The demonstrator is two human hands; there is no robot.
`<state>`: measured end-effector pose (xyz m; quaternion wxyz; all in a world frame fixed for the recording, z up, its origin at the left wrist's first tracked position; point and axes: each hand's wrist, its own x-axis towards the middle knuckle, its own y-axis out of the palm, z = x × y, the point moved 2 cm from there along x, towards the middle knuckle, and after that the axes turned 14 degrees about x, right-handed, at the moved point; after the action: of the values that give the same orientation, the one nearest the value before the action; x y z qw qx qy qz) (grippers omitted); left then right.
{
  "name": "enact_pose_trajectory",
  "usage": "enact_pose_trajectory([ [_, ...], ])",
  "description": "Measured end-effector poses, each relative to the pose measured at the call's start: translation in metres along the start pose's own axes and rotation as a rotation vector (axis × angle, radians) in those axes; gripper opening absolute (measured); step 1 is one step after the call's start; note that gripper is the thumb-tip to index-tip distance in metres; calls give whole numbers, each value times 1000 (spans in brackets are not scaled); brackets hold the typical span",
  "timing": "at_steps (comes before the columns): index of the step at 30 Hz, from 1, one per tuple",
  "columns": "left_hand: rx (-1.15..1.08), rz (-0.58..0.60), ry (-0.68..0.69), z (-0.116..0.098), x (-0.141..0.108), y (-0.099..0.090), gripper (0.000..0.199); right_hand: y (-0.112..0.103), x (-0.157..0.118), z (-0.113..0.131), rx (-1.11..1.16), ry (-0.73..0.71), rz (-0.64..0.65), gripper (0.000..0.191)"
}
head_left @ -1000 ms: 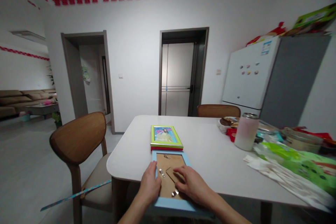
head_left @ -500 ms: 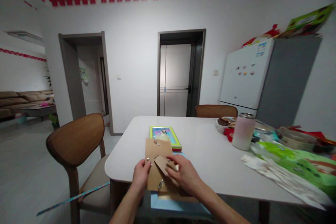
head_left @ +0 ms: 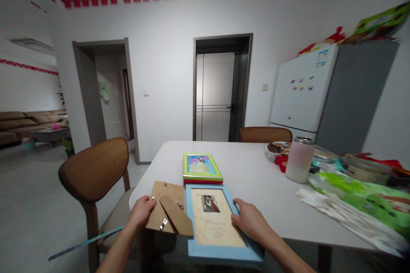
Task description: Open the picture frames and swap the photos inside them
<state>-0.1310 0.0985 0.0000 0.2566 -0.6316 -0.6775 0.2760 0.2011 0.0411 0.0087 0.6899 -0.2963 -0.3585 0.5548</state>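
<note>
My left hand point(head_left: 143, 211) pinches the left edge of a brown backing board point(head_left: 171, 190) that has metal clips and a stand flap. The board hangs partly past the table's near edge, its right side against a light blue picture frame point(head_left: 224, 254). Around the right side of that frame my right hand point(head_left: 248, 220) is closed, thumb on the front. Inside the frame shows a cream sheet point(head_left: 216, 222) with a small photo and faint writing. Just behind it lies a green frame point(head_left: 202, 166) with a picture of a figure in a pale dress, on top of something red.
On the white table point(head_left: 250, 170), a pink-white bottle point(head_left: 299, 160), a green package point(head_left: 361, 196), white cloth point(head_left: 346, 217) and containers stand at the right. Wooden chairs point(head_left: 96, 170) are at the left and far side. A fridge point(head_left: 297, 89) stands behind.
My left hand has moved left with the backing board. My right hand has left the board's flap and now holds the blue frame, whose front with the cream sheet has come into view.
</note>
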Motion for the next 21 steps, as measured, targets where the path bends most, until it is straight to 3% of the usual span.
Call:
enact_pose_trajectory([
  [5, 305, -158, -26, -4, -4, -8, 33, -8, 2, -4, 81, 39, -52, 48],
  [7, 380, -208, 2, -11, -10, -10, 35, -13, 1, -7, 253, 92, -65, 55],
  [9, 414, -243, 61, -24, -19, -6, 37, -17, -3, -8, 562, 194, -31, 61],
  [12, 395, -237, 197, -54, -39, 14, 37, -21, -14, -3, 1062, 372, 53, 68],
  [15, 247, -156, 428, -96, -72, 49, 40, -25, -25, 9, 1340, 421, 76, 76],
  [18, 112, -97, 674, -139, -107, 78, 59, -31, -30, 23, 1415, 353, 66, 80],
  [21, 158, -106, 815, -165, -123, 87, 46, -36, -28, 27, 1336, 300, 39, 79],
])
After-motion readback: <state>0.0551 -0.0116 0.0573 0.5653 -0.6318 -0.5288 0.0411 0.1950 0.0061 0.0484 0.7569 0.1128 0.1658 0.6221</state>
